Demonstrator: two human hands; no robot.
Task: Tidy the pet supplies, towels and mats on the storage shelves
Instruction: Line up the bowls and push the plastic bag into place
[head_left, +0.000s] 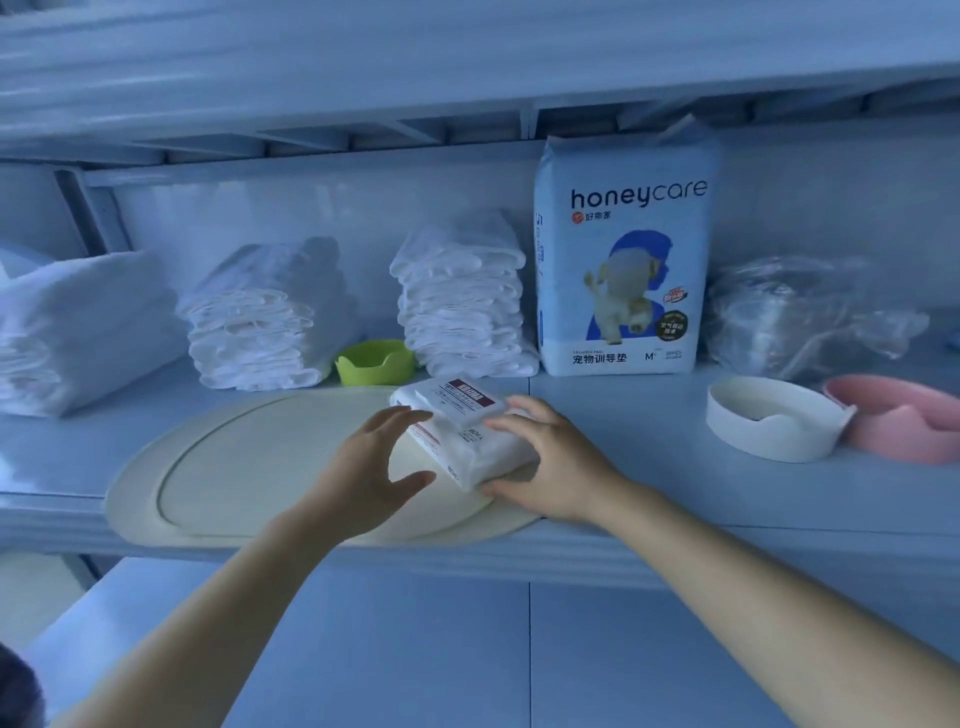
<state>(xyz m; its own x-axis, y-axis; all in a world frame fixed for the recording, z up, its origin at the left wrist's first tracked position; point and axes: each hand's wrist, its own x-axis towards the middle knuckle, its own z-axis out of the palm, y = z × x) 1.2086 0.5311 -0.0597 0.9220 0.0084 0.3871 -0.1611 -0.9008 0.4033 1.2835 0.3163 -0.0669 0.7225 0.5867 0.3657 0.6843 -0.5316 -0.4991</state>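
White soft plastic packs with dark red labels (464, 441), two stacked. What's sitting around them, and who's got hold of them? /mat_fan

They're on the right end of a cream oval silicone mat (249, 467), at the front of the pale shelf (649, 467). Behind them there's a lime green bowl (375, 362) tucked between the left stack of folded white pads (260, 317) and the right stack of folded white pads (462, 296). Next along is a tall blue-and-white honeycare bag (623, 249) standing upright, then a crumpled clear plastic bag (800, 312). A white round bowl (774, 421) sits just beside a pink bowl (904, 415), well off to the right. Folded white towels (78, 322) are at far left. /shelfie

And the fingers? /mat_fan

The right hand (550, 457) grips the packs, with its fingers curved over the top right side and the thumb against the near corner of the lower pack. The left hand (374, 467) is spread and relaxed, holding nothing. Its fingertips are at the packs' left edge and the thumb is apart from them. Can't tell if those fingertips actually touch. /shelfie

Anything you can't make out? /mat_fan

The label print is too blurry to read. The mat's right end is hidden under the packs and the right hand. The pink bowl and the towels are cut off by the frame edges. /shelfie
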